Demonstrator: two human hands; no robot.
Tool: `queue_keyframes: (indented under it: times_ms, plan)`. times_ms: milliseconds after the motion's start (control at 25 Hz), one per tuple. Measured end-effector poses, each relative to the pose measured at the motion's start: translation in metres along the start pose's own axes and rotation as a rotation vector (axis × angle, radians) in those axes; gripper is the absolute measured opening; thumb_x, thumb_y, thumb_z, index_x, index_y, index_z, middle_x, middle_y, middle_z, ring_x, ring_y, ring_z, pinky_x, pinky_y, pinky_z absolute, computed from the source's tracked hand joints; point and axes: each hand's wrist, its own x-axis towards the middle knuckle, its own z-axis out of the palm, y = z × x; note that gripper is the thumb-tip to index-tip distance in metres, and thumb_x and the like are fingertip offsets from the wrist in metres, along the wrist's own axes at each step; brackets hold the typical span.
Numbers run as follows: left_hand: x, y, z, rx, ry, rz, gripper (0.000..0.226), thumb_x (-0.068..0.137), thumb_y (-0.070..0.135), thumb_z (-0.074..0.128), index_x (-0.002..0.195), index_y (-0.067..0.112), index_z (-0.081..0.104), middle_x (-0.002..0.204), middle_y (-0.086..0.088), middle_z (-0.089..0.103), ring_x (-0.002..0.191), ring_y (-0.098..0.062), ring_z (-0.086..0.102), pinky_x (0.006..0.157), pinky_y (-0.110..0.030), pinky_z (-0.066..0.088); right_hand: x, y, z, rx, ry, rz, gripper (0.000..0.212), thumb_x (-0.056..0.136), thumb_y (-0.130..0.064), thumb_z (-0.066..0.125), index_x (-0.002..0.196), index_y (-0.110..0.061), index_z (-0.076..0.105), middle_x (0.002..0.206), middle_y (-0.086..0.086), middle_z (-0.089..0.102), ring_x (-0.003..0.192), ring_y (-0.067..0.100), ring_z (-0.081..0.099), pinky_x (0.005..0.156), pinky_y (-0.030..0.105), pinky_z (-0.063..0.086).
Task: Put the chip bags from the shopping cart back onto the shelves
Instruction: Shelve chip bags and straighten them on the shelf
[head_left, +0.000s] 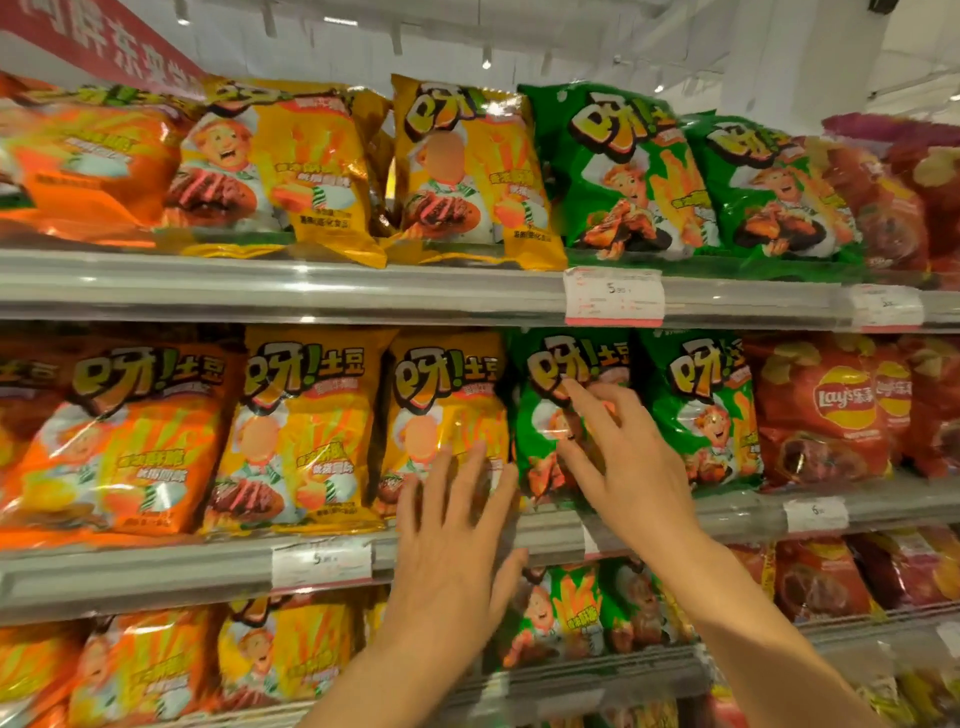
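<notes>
At 9 o'clock the orange bags (104, 441) run off the frame edge, and the red sign (98, 41) at 11 o'clock is cut so its characters cannot be read. Faces on several yellow bags (306, 426) are blurred out. The left hand (457, 540) is smeared by motion; its fingers are spread and straight, lying against the lower part of a yellow bag just above the middle shelf (156, 566) rail, holding nothing. The right hand (618, 457), at 3 o'clock from it, has loose fingers laid on the front of a green bag (550, 415) standing on that shelf (whether the thumb hooks the bag's edge I cannot tell). It covers much of the bag's picture. Price tags (614, 296) are too soft to read fully. Red bags (826, 410) at 3 o'clock blur toward the edge. Three silver shelves stack up under a white ceiling (571, 31) with small lights.
</notes>
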Motion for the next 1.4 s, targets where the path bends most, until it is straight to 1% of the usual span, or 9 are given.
queue_keyframes:
  times_ms: [80,200,320,480,600,840,1080,1280,1400]
  plan:
    - [-0.021,-0.016,0.005,0.061,-0.078,-0.019,0.067,0.093,0.055,0.04,0.15,0.021,0.047,0.156,-0.014,0.042,0.143,-0.042,0.039,0.111,-0.063,0.035,0.003,-0.022,0.006,0.1,-0.047,-0.1,0.059,0.1,-0.034,0.06,0.155,-0.03,0.039,0.15,0.003,0.044,0.129,0.023,0.05,0.08,0.038,0.056]
    - [-0.031,-0.032,0.01,0.165,-0.176,0.027,0.073,0.091,0.061,0.046,0.153,0.022,0.042,0.157,-0.012,0.042,0.144,-0.039,0.04,0.111,-0.057,0.028,0.009,-0.054,0.022,0.211,-0.179,-0.165,0.062,0.102,-0.041,0.055,0.157,-0.039,0.028,0.164,-0.002,0.025,0.143,0.021,0.033,0.104,0.037,0.041]
    - [-0.028,-0.038,0.009,0.221,-0.265,0.035,0.073,0.086,0.066,0.044,0.144,0.023,0.056,0.15,-0.008,0.053,0.139,-0.035,0.048,0.111,-0.056,0.038,0.017,-0.073,0.036,0.213,-0.294,-0.077,0.066,0.1,-0.055,0.048,0.158,-0.045,0.019,0.168,-0.008,0.01,0.15,0.021,0.022,0.11,0.043,0.039]
    - [-0.026,-0.043,0.007,0.283,-0.281,0.092,0.078,0.082,0.076,0.049,0.141,0.026,0.059,0.147,-0.004,0.056,0.135,-0.031,0.053,0.106,-0.051,0.03,0.036,-0.082,0.042,0.019,-0.395,-0.013,0.072,0.097,-0.065,0.043,0.159,-0.041,0.015,0.168,-0.001,0.013,0.149,0.026,0.025,0.108,0.047,0.044]
    - [-0.026,-0.044,-0.001,0.29,-0.305,0.103,0.082,0.081,0.084,0.043,0.14,0.03,0.06,0.144,0.003,0.059,0.131,-0.023,0.058,0.107,-0.049,0.046,0.043,-0.085,0.038,-0.027,-0.459,0.014,0.074,0.096,-0.066,0.045,0.159,-0.039,0.016,0.168,0.0,0.015,0.149,0.027,0.026,0.108,0.046,0.043]
    - [-0.055,-0.087,-0.044,0.135,-0.15,0.016,0.068,0.088,0.069,0.031,0.13,0.031,0.068,0.137,0.002,0.065,0.127,-0.022,0.062,0.094,-0.048,0.056,0.024,-0.13,0.039,0.075,-0.126,-0.102,0.061,0.094,-0.042,0.064,0.149,-0.024,0.046,0.152,0.004,0.042,0.134,0.026,0.038,0.099,0.043,0.046]
    - [-0.121,-0.211,-0.084,0.071,-0.102,-0.125,0.059,0.098,0.057,0.041,0.144,0.023,0.053,0.152,-0.007,0.047,0.143,-0.032,0.04,0.114,-0.055,0.036,-0.005,-0.217,0.064,0.239,-0.18,-0.172,0.048,0.099,-0.053,0.049,0.139,-0.027,0.059,0.144,-0.008,0.05,0.13,0.016,0.042,0.103,0.033,0.036]
    - [-0.123,-0.281,-0.086,0.154,-0.156,0.038,0.062,0.081,0.062,0.057,0.12,0.018,0.074,0.124,-0.007,0.071,0.109,-0.024,0.071,0.091,-0.051,0.057,-0.018,-0.289,0.086,0.22,-0.046,-0.187,0.04,0.095,-0.047,0.051,0.115,-0.022,0.073,0.124,-0.002,0.064,0.114,0.025,0.057,0.094,0.041,0.043]
    - [-0.126,-0.292,-0.086,0.104,-0.223,0.101,0.07,0.084,0.074,0.046,0.126,0.025,0.072,0.132,0.002,0.068,0.114,-0.014,0.068,0.097,-0.042,0.055,-0.014,-0.334,0.098,0.289,-0.092,-0.159,0.036,0.097,-0.044,0.055,0.121,-0.023,0.071,0.129,-0.006,0.062,0.12,0.019,0.056,0.1,0.038,0.044]
